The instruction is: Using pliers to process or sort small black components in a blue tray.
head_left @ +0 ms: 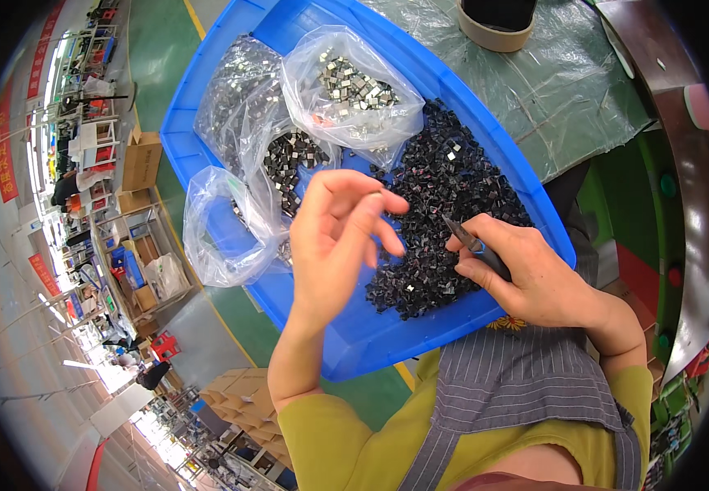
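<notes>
My right hand [535, 274] is closed around a small hand tool [476, 245] with a narrow pointed metal tip and a dark handle. Its tip points up and left, over a pile of small black plastic pieces [453, 180] in a blue plastic tub [350, 352]. To its left my left hand [330, 237] is raised over the tub, fingers curled, thumb and forefinger brought together. A tiny dark bit seems to sit at the thumb tip; I cannot make out what it is.
Clear plastic bags in the tub hold small parts: one bag [408, 123] of silvery pieces, another [199, 221] beside dark and silvery ones [285, 159]. Clear sheeting [571, 106] covers a surface at the right, with a tape roll [494, 37]. Cardboard boxes [244, 401] stand at the lower left.
</notes>
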### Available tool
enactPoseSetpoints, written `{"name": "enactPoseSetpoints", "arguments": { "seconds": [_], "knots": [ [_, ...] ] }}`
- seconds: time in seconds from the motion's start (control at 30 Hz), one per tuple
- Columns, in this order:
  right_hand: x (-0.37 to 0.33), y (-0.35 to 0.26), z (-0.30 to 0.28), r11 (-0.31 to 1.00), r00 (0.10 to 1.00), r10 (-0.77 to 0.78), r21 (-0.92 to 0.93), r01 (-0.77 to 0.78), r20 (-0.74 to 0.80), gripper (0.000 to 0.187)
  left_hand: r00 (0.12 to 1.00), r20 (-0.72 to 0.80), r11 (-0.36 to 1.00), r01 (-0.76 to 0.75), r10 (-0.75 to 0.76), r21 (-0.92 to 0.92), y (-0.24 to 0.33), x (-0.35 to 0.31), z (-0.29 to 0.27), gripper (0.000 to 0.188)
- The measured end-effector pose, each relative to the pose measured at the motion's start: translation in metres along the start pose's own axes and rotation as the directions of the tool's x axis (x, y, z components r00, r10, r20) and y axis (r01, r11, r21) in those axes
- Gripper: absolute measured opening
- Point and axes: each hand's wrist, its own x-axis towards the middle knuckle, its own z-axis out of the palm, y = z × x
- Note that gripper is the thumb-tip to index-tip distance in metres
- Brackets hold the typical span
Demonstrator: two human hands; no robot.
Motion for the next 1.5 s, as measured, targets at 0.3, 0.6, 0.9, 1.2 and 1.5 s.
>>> {"name": "enactPoseSetpoints", "arguments": {
  "seconds": [0.3,0.6,0.9,1.2,1.5],
  "knots": [
    [0.003,-0.003,0.004,0.995,0.999,0.031,-0.099,-0.029,0.019,0.022,0.994,0.099,0.95,-0.005,0.038,-0.313,-0.014,-0.008,0.005,0.023],
    [0.003,-0.002,0.004,0.993,1.0,0.008,-0.118,-0.005,0.021,0.022,0.984,0.077,0.986,-0.163,0.16,0.024,-0.009,-0.016,0.01,0.021],
    [0.005,-0.001,0.01,0.981,1.0,-0.023,-0.191,0.023,0.003,0.032,0.946,-0.016,0.921,-0.312,0.324,0.232,-0.014,-0.023,0.023,0.028],
    [0.006,-0.001,0.009,0.986,0.999,-0.044,-0.162,0.044,0.005,0.036,0.878,0.006,0.832,-0.455,0.478,0.316,-0.023,-0.021,0.032,0.035],
    [0.006,-0.002,0.006,0.989,1.0,-0.008,-0.145,0.012,0.028,0.039,0.867,0.013,0.817,-0.473,0.497,0.33,-0.025,-0.02,0.034,0.035]
  ]
}}
